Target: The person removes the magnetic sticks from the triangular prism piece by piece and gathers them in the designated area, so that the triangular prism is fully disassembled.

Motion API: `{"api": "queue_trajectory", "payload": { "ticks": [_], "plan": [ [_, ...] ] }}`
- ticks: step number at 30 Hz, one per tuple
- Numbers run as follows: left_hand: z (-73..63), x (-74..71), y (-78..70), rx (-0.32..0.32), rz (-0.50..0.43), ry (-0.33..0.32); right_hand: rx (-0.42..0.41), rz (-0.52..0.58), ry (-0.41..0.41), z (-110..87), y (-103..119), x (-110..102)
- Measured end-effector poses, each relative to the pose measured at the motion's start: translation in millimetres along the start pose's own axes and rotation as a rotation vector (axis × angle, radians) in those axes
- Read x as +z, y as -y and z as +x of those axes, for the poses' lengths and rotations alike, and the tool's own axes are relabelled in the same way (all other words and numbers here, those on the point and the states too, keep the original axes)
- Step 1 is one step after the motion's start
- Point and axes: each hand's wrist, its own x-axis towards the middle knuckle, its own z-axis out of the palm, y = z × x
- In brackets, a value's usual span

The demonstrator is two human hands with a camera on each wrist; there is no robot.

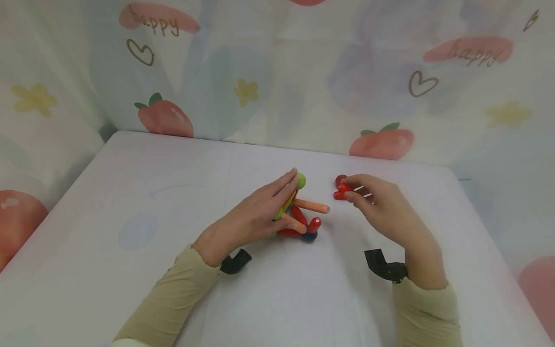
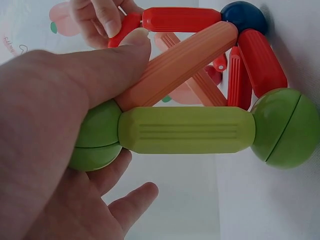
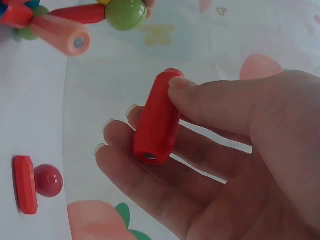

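My left hand [image 1: 260, 209] grips a toy frame of magnetic rods and balls that stands on the table. In the left wrist view its thumb lies along an orange rod [image 2: 185, 62], by a green ball [image 2: 97, 135]. A yellow-green rod [image 2: 187, 130] runs from there to another green ball [image 2: 285, 127]; red rods meet a blue ball [image 2: 244, 17]. To the right of the frame, my right hand [image 1: 386, 207] pinches a red magnetic rod [image 3: 159, 117] between thumb and fingers, apart from the frame. An orange rod [image 3: 65, 34] juts out with a bare silver end.
Near the right hand, a loose red rod [image 3: 26, 185] and a red ball [image 3: 48, 180] lie side by side on the white table [image 1: 165, 193]. A patterned curtain [image 1: 277, 72] hangs behind the table's far edge. Black curved pieces [image 1: 383, 267] sit at both wrists.
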Motion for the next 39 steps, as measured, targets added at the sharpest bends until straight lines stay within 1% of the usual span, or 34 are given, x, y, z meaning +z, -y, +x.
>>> {"api": "queue_trajectory", "payload": {
  "ticks": [4, 6, 9, 16, 18, 24, 27, 31, 36, 39],
  "plan": [
    [0.4, -0.9, -1.5, -0.044, -0.008, 0.024, 0.061, -0.021, 0.019, -0.2, -4, -1],
    [0.8, -0.9, -1.9, -0.056, -0.013, 0.035, 0.085, -0.027, 0.026, -0.3, -7, -1],
    [1.4, -0.7, -2.2, -0.07, -0.021, 0.05, 0.091, -0.041, 0.03, -0.2, -10, 0],
    [2.3, -0.4, -1.6, -0.058, -0.028, 0.04, 0.115, -0.043, 0.046, 1.7, -18, 3],
    [2.3, -0.5, -2.0, -0.066, -0.031, 0.046, 0.132, -0.056, 0.051, 2.4, -20, 5],
    [0.8, -1.1, -1.8, -0.021, 0.022, 0.032, 0.151, -0.103, 0.041, 6.7, -29, 15],
    [-0.6, -0.1, -0.8, -0.02, 0.022, 0.032, 0.148, -0.11, 0.043, 10.2, -35, 24],
    [-0.8, 0.2, -0.7, -0.021, 0.029, 0.036, 0.169, -0.124, 0.082, 13.7, -45, 32],
    [-1.3, 1.3, -0.1, 0.02, 0.05, -0.006, 0.186, -0.152, 0.121, 16.1, -55, 40],
    [-1.3, 1.5, 0.1, 0.025, 0.052, -0.015, 0.199, -0.157, 0.146, 17.0, -57, 43]
  ]
}}
